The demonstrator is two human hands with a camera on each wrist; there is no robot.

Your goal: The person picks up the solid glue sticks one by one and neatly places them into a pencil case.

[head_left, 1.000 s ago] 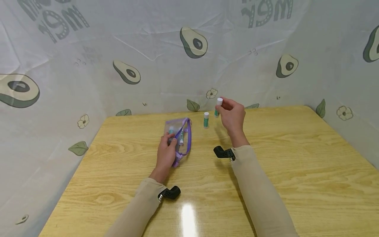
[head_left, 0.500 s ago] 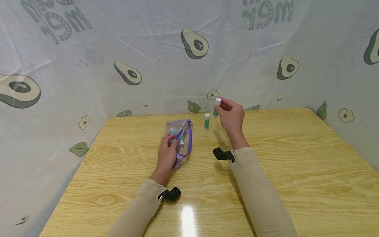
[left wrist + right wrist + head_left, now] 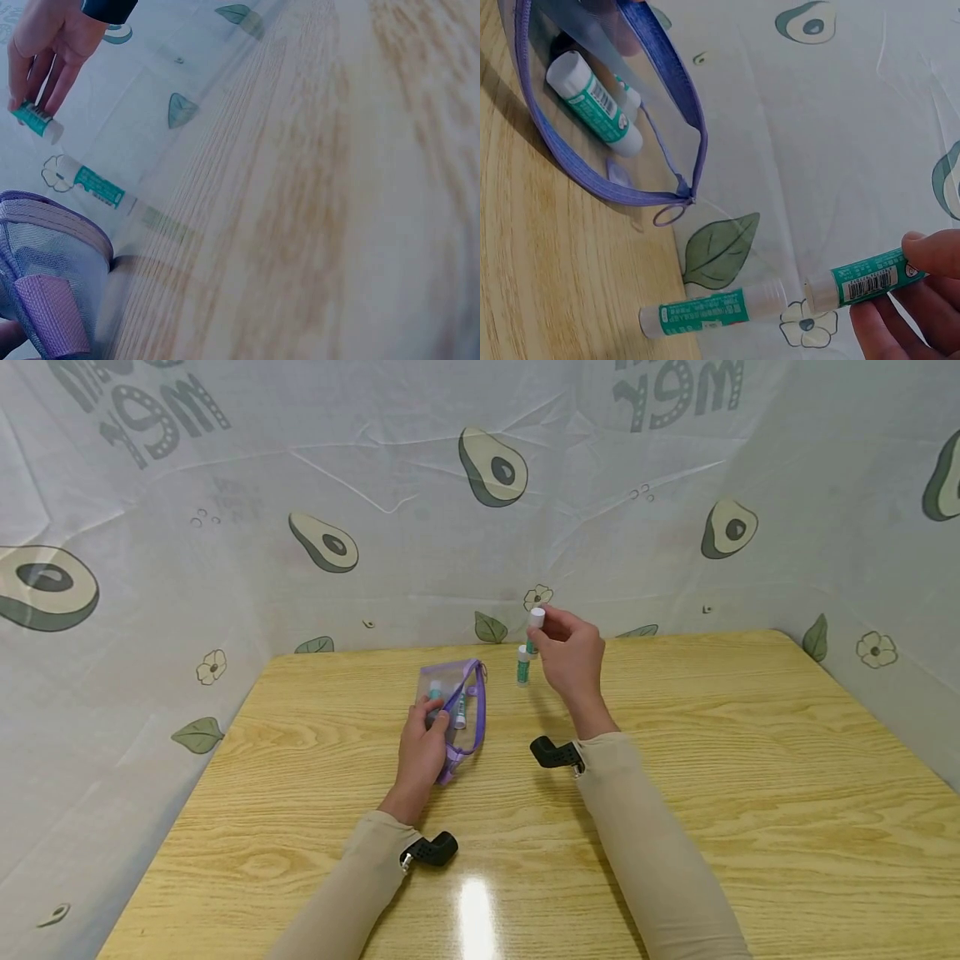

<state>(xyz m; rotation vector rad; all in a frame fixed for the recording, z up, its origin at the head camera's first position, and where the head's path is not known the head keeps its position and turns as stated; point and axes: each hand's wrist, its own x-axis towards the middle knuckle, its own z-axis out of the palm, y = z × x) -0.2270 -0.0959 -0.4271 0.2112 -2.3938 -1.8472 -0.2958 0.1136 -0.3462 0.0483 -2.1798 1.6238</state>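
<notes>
Upright near the back of the table, a green and white glue stick [image 3: 522, 667] stands to the right of a see-through mesh pouch [image 3: 481, 714] with a purple zipper edge. My left hand [image 3: 422, 747] grips the pouch's near left side, its mouth gaping to the right. Inside lie glue sticks, one clearly visible [image 3: 596, 105] through the opening and another partly covered by the mesh. My right hand [image 3: 573, 656] pinches a second upright glue stick [image 3: 870, 279] between thumb and fingers, raised above the table. In the head view its lower end overlaps the standing stick's cap.
The wooden table [image 3: 675, 777] reaches back to a pale cloth backdrop [image 3: 412, 577] printed with avocados and leaves. A black camera mount sits on each wrist, the right one [image 3: 555, 752] jutting inward over the table.
My right hand has moved left with its glue stick, from beside the standing glue stick to close over it. My left hand and the pouch stay in place.
</notes>
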